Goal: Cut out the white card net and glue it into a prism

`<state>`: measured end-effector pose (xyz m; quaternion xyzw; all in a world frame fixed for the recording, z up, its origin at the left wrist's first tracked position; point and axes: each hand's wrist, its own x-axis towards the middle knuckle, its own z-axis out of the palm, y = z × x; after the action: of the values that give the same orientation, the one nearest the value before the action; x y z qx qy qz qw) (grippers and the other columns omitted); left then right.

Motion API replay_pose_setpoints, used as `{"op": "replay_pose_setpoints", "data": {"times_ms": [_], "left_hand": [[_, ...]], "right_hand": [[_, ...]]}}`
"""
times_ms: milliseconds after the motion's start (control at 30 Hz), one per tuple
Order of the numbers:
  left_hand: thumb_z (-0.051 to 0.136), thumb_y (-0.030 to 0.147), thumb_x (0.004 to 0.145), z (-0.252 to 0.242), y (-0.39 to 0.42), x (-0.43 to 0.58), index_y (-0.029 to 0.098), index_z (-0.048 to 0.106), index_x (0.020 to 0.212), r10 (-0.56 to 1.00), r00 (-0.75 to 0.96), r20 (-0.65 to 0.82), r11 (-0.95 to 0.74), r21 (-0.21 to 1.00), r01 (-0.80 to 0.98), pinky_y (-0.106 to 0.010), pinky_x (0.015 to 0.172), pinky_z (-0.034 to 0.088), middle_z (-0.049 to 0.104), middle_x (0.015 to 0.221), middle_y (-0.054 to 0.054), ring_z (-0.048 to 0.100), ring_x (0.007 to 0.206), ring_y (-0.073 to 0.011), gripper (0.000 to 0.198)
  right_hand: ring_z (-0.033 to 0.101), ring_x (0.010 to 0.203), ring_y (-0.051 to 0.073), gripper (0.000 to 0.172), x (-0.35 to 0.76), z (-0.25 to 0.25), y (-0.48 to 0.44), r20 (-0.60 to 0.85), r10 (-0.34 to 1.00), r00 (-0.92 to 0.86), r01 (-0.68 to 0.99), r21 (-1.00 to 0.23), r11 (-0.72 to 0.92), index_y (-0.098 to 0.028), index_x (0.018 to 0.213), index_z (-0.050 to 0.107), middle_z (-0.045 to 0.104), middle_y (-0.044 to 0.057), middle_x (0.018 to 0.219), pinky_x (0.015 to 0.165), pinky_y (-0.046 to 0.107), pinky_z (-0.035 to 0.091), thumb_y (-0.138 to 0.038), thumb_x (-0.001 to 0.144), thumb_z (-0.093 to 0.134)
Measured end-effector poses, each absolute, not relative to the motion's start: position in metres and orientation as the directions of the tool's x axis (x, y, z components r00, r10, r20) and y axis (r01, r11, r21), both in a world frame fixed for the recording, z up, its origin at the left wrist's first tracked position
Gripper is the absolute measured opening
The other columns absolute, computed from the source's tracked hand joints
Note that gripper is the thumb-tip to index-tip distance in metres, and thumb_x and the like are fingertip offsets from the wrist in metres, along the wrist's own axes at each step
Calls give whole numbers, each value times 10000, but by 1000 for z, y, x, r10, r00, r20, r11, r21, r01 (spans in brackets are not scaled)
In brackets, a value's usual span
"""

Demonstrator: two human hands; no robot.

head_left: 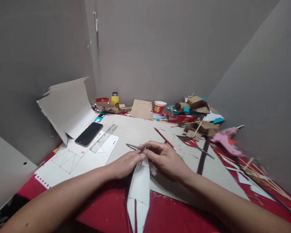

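A long white paper cutout (138,184) points down toward me, with a slit in its lower end and pencil lines drawn across it. My left hand (127,163) pinches its upper end between thumb and fingers. From the other side, my right hand (166,159) grips the same end, its thumb and fingertips close to my left thumb at a small folded flap. Just beyond my left fingers lies a silver pen (131,146). A red pencil (163,136) rests behind my right hand, and red-handled scissors (196,144) are to its right.
A clear ruler (104,138) and a phone (89,134) lie left, before a standing folded card (69,106). At the back are a yellow bottle (114,100), a paper cup (159,108) and cardboard scraps (198,105). A pink glue gun (225,139) and thin sticks lie right.
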<state>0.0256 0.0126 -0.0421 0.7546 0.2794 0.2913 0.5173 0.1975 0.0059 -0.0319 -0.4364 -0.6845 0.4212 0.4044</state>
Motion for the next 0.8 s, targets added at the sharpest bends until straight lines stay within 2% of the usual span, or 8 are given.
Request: {"op": "replay_pose_setpoints", "data": {"times_ms": [167,367,467,533,633,700,800], "left_hand": [[326,353,937,-46,14,28,127,640,952,740,655,154,-307,943,125,-347,891,417,670,1013,-101,578,957,-231,387],[462,393,881,-48,13,25,140,625,949,849,497,181,-298,940,168,-297,756,440,649,887,-66,571,834,-191,308],[475,343,876,-43,10,24,143,608,957,894,398,207,-297,938,180,-273,661,417,609,799,-34,537,724,-162,253],[470,313,883,-39,8,23,152,616,844,905,363,222,-301,937,179,-269,650,393,575,738,-10,512,699,-154,221],[437,313,905,-35,9,22,163,597,674,892,396,219,-306,937,170,-264,597,359,505,597,23,464,608,-143,318],[424,314,913,-35,10,23,158,616,700,871,445,209,-306,939,158,-270,609,374,543,619,15,482,618,-150,327],[404,304,923,-37,10,24,149,658,874,845,496,202,-307,941,140,-294,700,420,639,774,-25,552,742,-184,302]], "right_hand": [[592,700,166,148,199,-37,6,173,942,-286,278,-926,254,-177,761,644,654,23,744,668,274,459,-313,791,592],[555,610,154,202,203,-35,9,127,951,-282,408,-881,238,-176,796,647,640,15,694,560,256,423,-367,806,581],[543,605,156,165,202,-31,9,194,936,-294,427,-849,310,-180,785,647,627,10,672,564,265,421,-320,813,565],[547,631,160,140,202,-28,8,251,919,-303,428,-826,366,-178,783,643,631,16,693,593,276,431,-276,816,550],[555,692,166,114,201,-25,9,283,910,-304,451,-798,399,-172,794,637,634,26,737,645,288,441,-210,821,533],[558,727,168,111,200,-25,9,308,900,-308,473,-772,426,-172,779,626,629,29,752,673,292,440,-175,821,524],[562,744,169,113,198,-26,9,328,886,-327,492,-742,456,-167,778,615,622,36,765,688,294,436,-150,824,513]]}}
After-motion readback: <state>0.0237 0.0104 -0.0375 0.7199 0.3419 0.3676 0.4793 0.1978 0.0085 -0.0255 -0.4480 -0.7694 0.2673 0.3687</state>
